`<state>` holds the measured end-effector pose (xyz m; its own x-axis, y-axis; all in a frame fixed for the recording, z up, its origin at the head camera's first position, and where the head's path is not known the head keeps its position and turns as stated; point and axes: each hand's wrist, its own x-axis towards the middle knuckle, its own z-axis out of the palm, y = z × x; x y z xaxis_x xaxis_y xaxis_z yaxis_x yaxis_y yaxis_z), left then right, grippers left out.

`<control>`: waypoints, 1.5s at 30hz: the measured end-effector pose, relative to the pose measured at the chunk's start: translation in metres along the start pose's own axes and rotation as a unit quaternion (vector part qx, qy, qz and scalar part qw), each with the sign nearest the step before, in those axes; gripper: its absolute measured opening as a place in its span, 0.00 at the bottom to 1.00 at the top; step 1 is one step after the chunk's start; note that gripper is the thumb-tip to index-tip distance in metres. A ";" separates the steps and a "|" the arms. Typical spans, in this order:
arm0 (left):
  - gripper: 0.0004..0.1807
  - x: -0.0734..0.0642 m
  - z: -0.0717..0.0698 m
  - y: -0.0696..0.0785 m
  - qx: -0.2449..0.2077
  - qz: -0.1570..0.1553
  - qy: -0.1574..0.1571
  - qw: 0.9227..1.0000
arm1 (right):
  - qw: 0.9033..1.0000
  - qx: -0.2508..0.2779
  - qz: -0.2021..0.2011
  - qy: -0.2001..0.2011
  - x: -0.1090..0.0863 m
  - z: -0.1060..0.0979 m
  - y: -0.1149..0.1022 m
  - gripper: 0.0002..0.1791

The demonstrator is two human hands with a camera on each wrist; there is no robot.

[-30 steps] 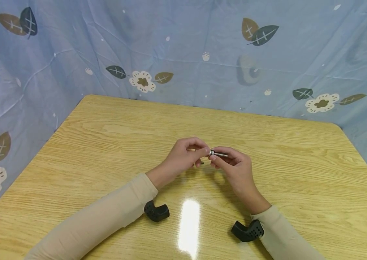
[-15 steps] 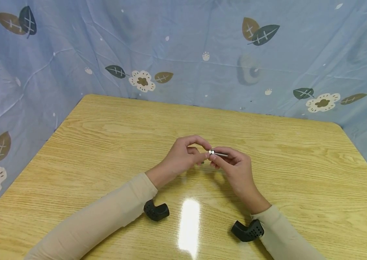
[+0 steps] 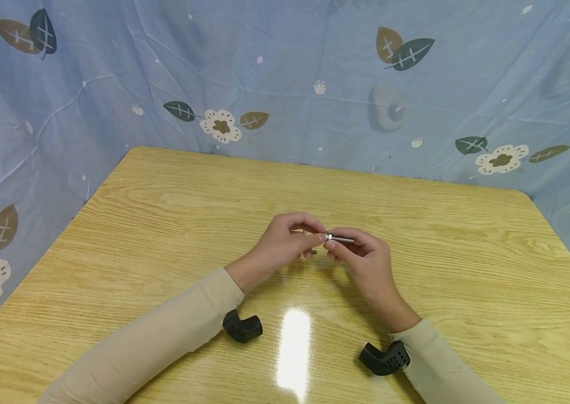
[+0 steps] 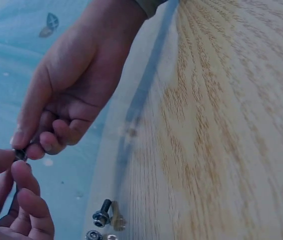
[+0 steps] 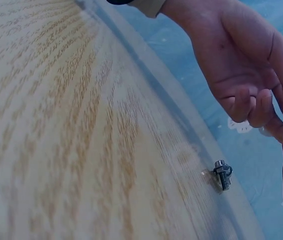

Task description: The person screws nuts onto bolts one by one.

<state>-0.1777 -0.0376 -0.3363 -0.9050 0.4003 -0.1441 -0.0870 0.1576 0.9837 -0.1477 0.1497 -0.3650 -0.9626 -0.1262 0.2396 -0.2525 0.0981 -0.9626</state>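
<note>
In the head view, a silvery bolt (image 3: 344, 240) with a nut (image 3: 329, 237) on it is held above the table between both hands. My right hand (image 3: 368, 258) pinches it by the nut between thumb and index finger, the shank pointing back over the palm. My left hand (image 3: 290, 241) pinches the left end of the bolt with thumb and index finger; those fingertips hide that end. Below the hands, another bolt (image 4: 102, 214) lies on the table in the left wrist view, with more small hardware (image 4: 94, 235) beside it. The right wrist view also shows a bolt (image 5: 223, 175) lying there.
A wood-grain table (image 3: 204, 191) spreads under both arms, with a bright light reflection (image 3: 294, 353) near its front. Behind it and to the left hangs a blue curtain (image 3: 285, 67) with leaf and flower prints. Black wrist devices (image 3: 386, 359) sit on both sleeves.
Half a second ago my left thumb and index finger had shifted, baring more of the bolt's left end; now they close over it again. My right hand keeps its place.
</note>
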 end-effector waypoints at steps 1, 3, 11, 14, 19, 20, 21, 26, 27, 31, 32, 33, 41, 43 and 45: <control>0.05 0.000 0.000 0.000 -0.003 0.005 -0.002 1.000 | 1.000 0.002 0.003 -0.001 0.000 0.000 0.000 0.12; 0.06 -0.001 -0.001 -0.001 -0.009 0.020 -0.005 1.000 | 1.000 0.008 0.007 -0.004 0.000 0.000 0.000 0.12; 0.06 0.000 0.000 -0.001 -0.012 0.019 0.001 1.000 | 1.000 0.010 0.002 -0.001 0.000 0.001 0.001 0.13; 0.06 0.000 0.000 -0.001 -0.007 0.008 0.003 1.000 | 1.000 -0.001 -0.006 0.007 0.000 0.001 0.002 0.13; 0.05 0.000 0.000 -0.001 0.001 0.006 0.006 1.000 | 1.000 -0.014 -0.005 0.015 0.000 0.002 0.002 0.12; 0.05 0.000 0.000 -0.001 0.003 0.008 0.010 1.000 | 1.000 -0.016 -0.002 0.015 0.000 0.002 0.002 0.12; 0.05 0.000 0.000 -0.001 0.003 0.011 0.016 1.000 | 1.000 -0.019 0.001 0.017 0.000 0.002 0.002 0.13; 0.03 0.001 -0.003 0.000 0.007 0.019 0.053 0.998 | 0.998 -0.044 0.015 0.037 0.002 -0.004 0.001 0.16; 0.03 0.001 -0.004 0.000 0.006 0.018 0.060 0.998 | 0.998 -0.049 0.016 0.044 0.002 -0.005 0.001 0.16; 0.04 0.002 -0.008 0.001 0.009 0.018 0.075 0.997 | 0.997 -0.055 0.012 0.060 0.005 -0.011 0.001 0.14; 0.04 0.002 -0.009 0.001 0.010 0.019 0.076 0.997 | 0.997 -0.055 0.012 0.061 0.005 -0.012 0.002 0.13; 0.04 0.002 -0.010 0.001 0.010 0.021 0.076 0.997 | 0.997 -0.056 0.011 0.060 0.005 -0.013 0.002 0.13; 0.04 0.002 -0.011 0.001 0.008 0.025 0.071 0.997 | 0.997 -0.057 0.005 0.051 0.004 -0.013 0.004 0.13; 0.04 0.002 -0.011 0.000 0.009 0.022 0.072 0.997 | 0.997 -0.058 0.008 0.048 0.004 -0.013 0.004 0.13; 0.04 0.003 -0.011 -0.001 0.011 0.019 0.071 0.997 | 0.997 -0.061 0.013 0.045 0.004 -0.013 0.004 0.13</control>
<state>-0.1853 -0.0464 -0.3369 -0.9576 0.2740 -0.0894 -0.0444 0.1662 0.9851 -0.1539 0.1621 -0.3666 -0.9723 -0.0329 0.2315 -0.2330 0.2194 -0.9474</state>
